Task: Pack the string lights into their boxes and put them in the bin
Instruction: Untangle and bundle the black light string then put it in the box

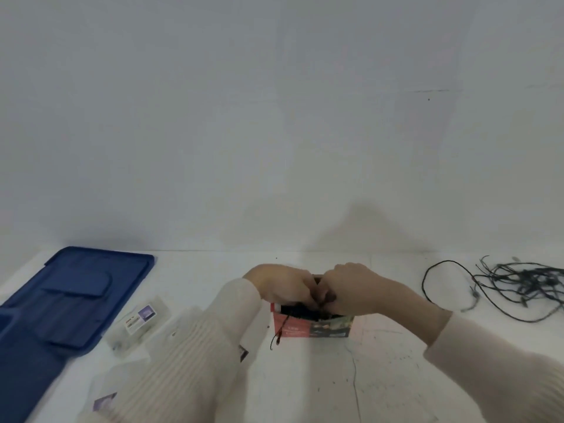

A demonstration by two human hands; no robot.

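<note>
A small red and dark cardboard box [311,326] stands open on the white table, a little right of centre. Dark string lights [297,309] fill its top, and one dark wire end [276,338] hangs down its left front. My left hand [280,283] and my right hand [357,288] meet over the box opening, fingers curled down onto the bundle of lights. A second, loose tangle of dark string lights [515,285] lies on the table at the far right.
A blue bin lid [61,303] lies flat at the left. Clear plastic bags with printed labels [139,320] rest between the lid and my left sleeve. A pale wall stands close behind the table.
</note>
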